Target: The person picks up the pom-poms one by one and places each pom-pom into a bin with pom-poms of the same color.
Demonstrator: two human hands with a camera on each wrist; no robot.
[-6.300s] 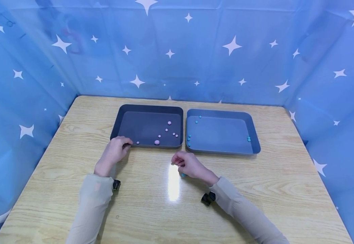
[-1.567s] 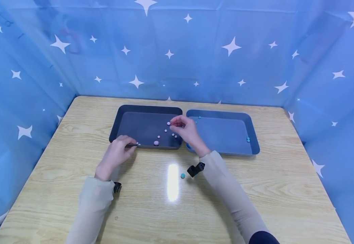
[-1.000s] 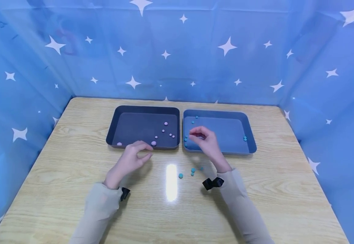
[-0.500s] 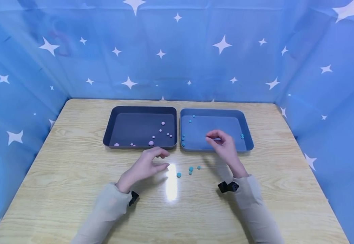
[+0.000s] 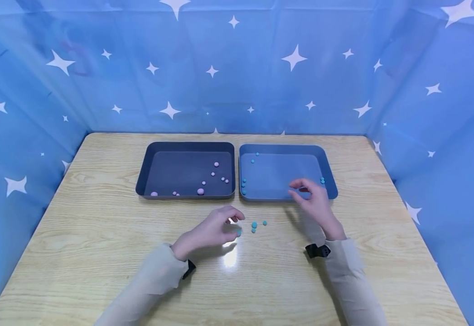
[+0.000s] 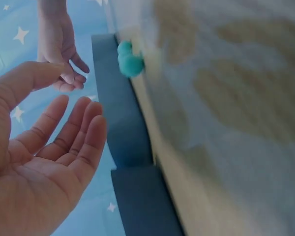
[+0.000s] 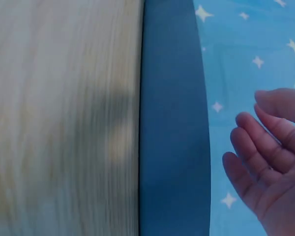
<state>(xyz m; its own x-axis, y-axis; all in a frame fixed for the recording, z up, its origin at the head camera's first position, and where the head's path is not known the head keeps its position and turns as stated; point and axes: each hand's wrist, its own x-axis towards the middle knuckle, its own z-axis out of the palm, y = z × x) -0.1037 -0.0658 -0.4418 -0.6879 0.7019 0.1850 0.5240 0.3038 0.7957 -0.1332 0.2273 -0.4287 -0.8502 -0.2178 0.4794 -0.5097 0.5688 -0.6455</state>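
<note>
My left hand [image 5: 214, 230] hovers over the table just in front of the trays, thumb and fingers apart. A teal ball [image 5: 239, 233] shows right at its thumb tip, and several small teal balls [image 5: 254, 225] lie just beyond. The left wrist view shows its palm [image 6: 49, 162] with nothing in it. Over the front rim of the blue tray [image 5: 286, 199] is my right hand [image 5: 313, 200], fingers loosely bent with a gap to the thumb. Its palm [image 7: 278, 177] holds nothing in the right wrist view.
Left of the blue tray stands a dark tray [image 5: 171, 167] with several pink balls [image 5: 200, 191]. More teal balls [image 5: 244, 185] lie along the blue tray's sides. A blue star-patterned curtain [image 5: 220, 90] surrounds the wooden table [image 5: 98, 235].
My left hand has moved right from the dark tray's front rim to the loose teal balls, uncovering pink balls. My right hand has moved right, from the dark tray's edge to the blue tray.
</note>
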